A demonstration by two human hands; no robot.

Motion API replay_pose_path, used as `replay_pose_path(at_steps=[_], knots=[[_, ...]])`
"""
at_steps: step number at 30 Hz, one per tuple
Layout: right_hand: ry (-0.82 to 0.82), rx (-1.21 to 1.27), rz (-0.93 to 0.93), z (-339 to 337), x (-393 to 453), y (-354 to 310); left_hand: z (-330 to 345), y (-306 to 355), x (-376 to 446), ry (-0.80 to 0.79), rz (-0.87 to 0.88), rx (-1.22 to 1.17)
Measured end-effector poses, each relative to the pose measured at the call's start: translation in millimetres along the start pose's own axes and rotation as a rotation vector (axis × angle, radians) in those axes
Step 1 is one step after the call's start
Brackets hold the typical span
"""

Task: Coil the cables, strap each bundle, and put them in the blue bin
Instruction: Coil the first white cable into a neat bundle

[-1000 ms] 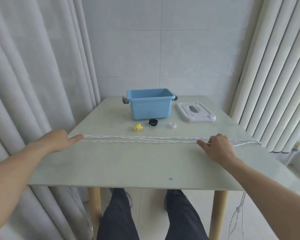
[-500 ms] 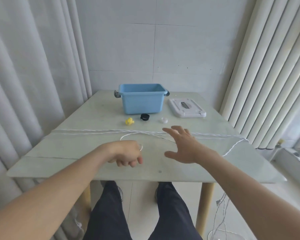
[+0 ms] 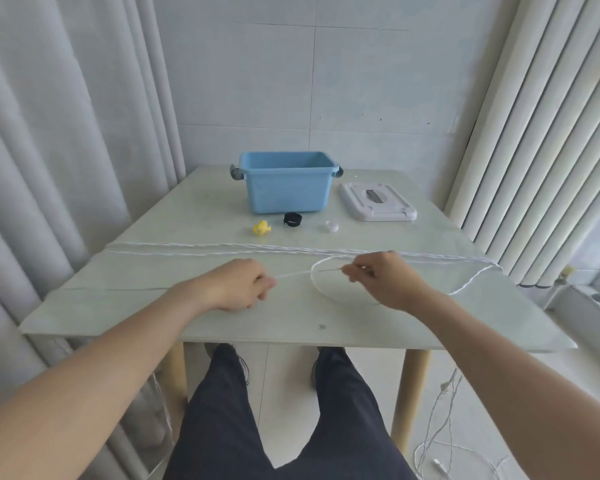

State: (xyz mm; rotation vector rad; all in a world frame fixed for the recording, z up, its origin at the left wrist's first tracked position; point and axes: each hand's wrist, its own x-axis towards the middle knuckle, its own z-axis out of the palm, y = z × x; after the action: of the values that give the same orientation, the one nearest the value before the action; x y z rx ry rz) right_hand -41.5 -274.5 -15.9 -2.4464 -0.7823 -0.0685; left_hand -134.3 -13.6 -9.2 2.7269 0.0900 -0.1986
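White twisted cables lie stretched across the table from its left edge to its right edge. My left hand pinches one white cable near the table's middle. My right hand pinches the same cable a little to the right, and a single loop of it curves on the table between and below the two hands. The blue bin stands open at the back of the table. In front of it lie a yellow strap, a black strap and a white strap.
The bin's white lid lies flat to the right of the bin. Curtains hang close on both sides of the table. More white cable trails on the floor at the lower right. My legs are under the front edge.
Both hands came in from the table's ends to the middle. The left hand took hold of a cable and pulled it inward; the right hand, open half a second ago, now pinches it, forming a loop.
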Motion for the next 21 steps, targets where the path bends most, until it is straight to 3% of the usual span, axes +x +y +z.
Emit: replay_pose_path(at_steps=[6, 9, 11, 14, 16, 21], knots=[[0.295, -0.182, 0.372, -43, 3, 65, -26, -52, -4, 0.014, -0.280, 0.292], [0.445, -0.081, 0.543, -70, -5, 82, -32, -61, -7, -0.025, -0.400, 0.401], [0.519, 0.013, 0.613, -79, -9, 85, -32, -51, -10, -0.033, -0.453, 0.353], [0.488, 0.156, 0.586, -78, -11, 74, -26, -30, -7, 0.020, -0.429, 0.153], [0.420, 0.221, 0.545, -72, -8, 61, -18, -11, -3, 0.031, -0.335, -0.157], [0.186, -0.356, 0.386, -49, -7, 18, -4, 55, -6, -0.060, -0.094, -0.635]])
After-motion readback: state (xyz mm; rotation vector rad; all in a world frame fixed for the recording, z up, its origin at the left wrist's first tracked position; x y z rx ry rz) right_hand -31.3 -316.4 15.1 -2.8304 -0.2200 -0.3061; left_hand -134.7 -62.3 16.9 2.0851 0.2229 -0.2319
